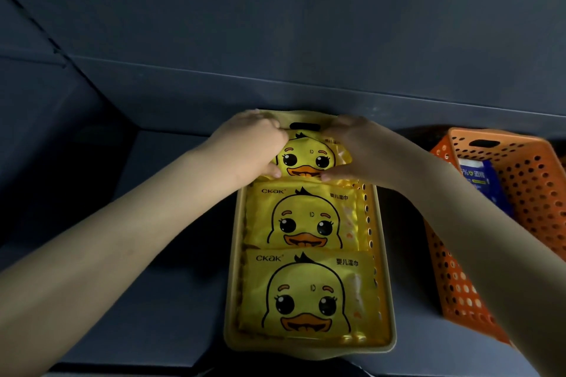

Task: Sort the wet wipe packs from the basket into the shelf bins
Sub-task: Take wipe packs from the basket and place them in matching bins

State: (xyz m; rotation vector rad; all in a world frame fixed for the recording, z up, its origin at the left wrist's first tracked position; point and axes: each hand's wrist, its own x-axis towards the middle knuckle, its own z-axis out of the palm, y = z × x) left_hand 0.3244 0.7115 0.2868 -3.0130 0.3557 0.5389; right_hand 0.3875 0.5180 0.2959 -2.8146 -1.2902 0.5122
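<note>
Both bare forearms stretched forward, converging. Left hand (254, 147), right hand (355, 147) palm-down, fingers curled, thumbs pointing inward toward each other, each gripping one side of same pack (306, 159).

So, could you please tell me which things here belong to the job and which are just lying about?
In the job: yellow plastic bin; three yellow duck-print wipe packs; left hand and right hand gripping the farthest pack; orange perforated basket; blue wipe pack inside it.
Lying about: only dark shelf boards.
</note>
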